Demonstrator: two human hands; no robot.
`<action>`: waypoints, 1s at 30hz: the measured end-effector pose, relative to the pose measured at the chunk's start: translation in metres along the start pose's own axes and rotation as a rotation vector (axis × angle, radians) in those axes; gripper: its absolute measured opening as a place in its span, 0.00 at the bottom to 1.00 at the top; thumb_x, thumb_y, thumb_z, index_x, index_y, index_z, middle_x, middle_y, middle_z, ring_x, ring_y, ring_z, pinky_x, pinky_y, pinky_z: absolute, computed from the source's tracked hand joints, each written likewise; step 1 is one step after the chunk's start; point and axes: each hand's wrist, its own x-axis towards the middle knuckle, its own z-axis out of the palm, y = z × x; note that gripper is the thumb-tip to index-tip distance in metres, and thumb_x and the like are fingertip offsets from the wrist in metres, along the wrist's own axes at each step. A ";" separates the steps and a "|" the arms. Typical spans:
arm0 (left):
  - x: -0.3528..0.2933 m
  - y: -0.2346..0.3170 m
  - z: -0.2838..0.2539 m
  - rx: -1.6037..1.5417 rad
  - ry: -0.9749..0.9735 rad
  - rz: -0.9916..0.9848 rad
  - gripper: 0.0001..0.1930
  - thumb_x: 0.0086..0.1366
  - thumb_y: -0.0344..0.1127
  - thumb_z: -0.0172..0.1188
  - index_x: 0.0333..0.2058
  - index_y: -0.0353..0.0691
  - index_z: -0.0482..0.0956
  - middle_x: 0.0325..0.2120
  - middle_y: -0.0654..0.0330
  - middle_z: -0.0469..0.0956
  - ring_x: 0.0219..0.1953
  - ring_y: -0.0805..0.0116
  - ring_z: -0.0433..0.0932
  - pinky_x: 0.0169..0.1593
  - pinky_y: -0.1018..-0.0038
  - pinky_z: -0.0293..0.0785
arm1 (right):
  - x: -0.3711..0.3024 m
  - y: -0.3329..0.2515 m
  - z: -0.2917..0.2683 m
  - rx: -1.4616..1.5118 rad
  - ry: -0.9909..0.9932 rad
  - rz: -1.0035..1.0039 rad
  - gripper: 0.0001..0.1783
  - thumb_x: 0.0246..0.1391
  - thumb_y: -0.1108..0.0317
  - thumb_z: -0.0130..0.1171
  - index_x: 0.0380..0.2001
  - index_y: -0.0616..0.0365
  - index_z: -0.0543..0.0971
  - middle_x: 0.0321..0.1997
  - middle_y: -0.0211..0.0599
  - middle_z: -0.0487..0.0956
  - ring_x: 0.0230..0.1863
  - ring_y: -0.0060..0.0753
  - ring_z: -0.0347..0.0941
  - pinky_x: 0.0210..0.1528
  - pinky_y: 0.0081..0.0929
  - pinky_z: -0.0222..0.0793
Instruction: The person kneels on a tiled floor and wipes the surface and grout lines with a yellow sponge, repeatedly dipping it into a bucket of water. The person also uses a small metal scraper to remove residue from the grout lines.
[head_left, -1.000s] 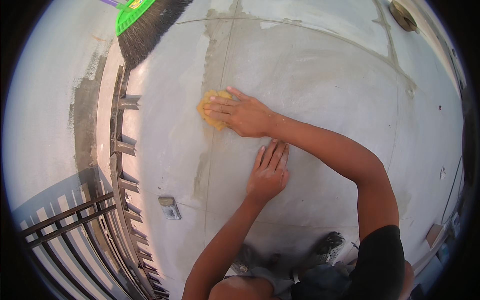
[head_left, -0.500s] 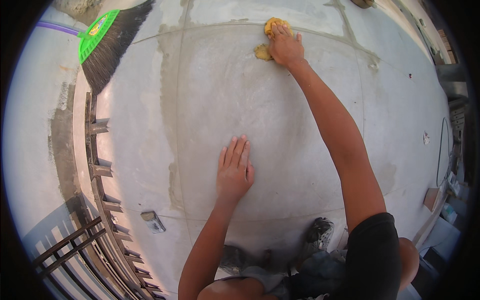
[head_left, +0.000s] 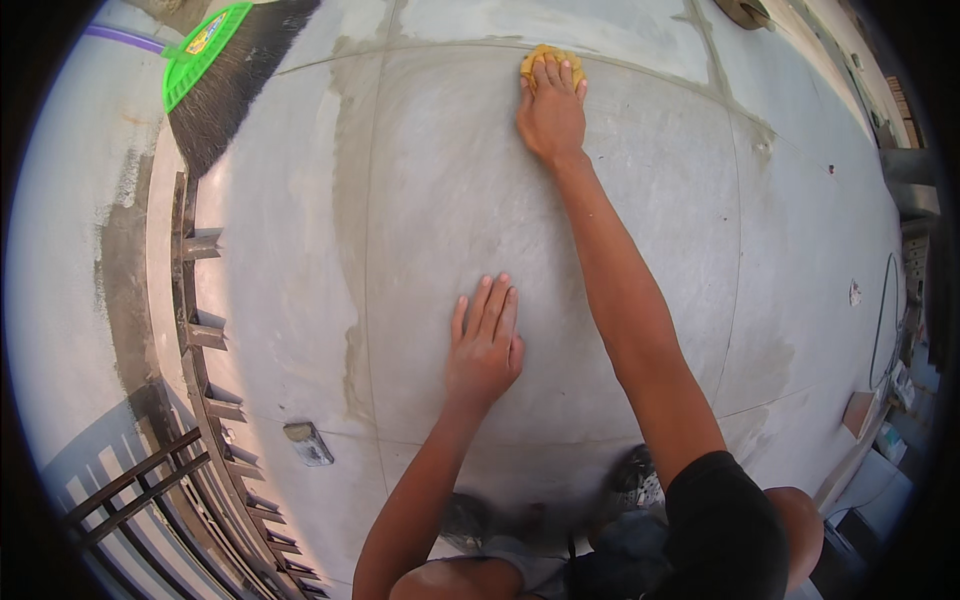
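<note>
My right hand (head_left: 555, 112) is stretched far forward over the grey tiled floor (head_left: 470, 170). Its fingers press down on a bunched yellow cloth (head_left: 573, 75), which lies close to a tile joint. Part of the cloth is hidden under the fingers. Nearer to me, my left hand (head_left: 484, 350) rests flat on the same large tile, fingers stretched out, with nothing in it.
A broom (head_left: 215, 90) with a green head and dark bristles lies at the far left. Below it runs a brown metal railing (head_left: 205, 335). A small flat block (head_left: 308, 444) sits left of my left arm. Assorted items line the right edge.
My right hand has slid left with the yellow cloth, and its forearm has swung left too. The left hand stays flat, only slightly shifted in the picture.
</note>
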 end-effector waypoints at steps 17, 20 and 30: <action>0.002 -0.003 0.004 0.017 0.059 0.025 0.29 0.65 0.25 0.61 0.67 0.38 0.76 0.73 0.56 0.72 0.76 0.54 0.68 0.78 0.49 0.59 | -0.039 0.144 -0.170 0.314 -0.334 0.283 0.20 0.69 0.53 0.69 0.45 0.63 0.87 0.30 0.36 0.86 0.29 0.27 0.77 0.39 0.31 0.76; 0.001 0.000 0.002 0.012 0.048 0.013 0.29 0.66 0.24 0.61 0.67 0.38 0.76 0.73 0.55 0.72 0.76 0.53 0.67 0.78 0.48 0.58 | -0.030 0.225 -0.217 0.105 -0.213 0.366 0.26 0.63 0.54 0.74 0.57 0.59 0.84 0.42 0.44 0.87 0.38 0.35 0.80 0.44 0.36 0.78; -0.001 -0.003 0.003 0.027 0.027 0.014 0.28 0.66 0.24 0.60 0.67 0.35 0.76 0.73 0.53 0.72 0.76 0.50 0.67 0.77 0.47 0.58 | -0.058 0.174 -0.139 -0.339 0.105 0.356 0.48 0.67 0.30 0.57 0.73 0.60 0.71 0.77 0.60 0.69 0.79 0.71 0.58 0.79 0.66 0.51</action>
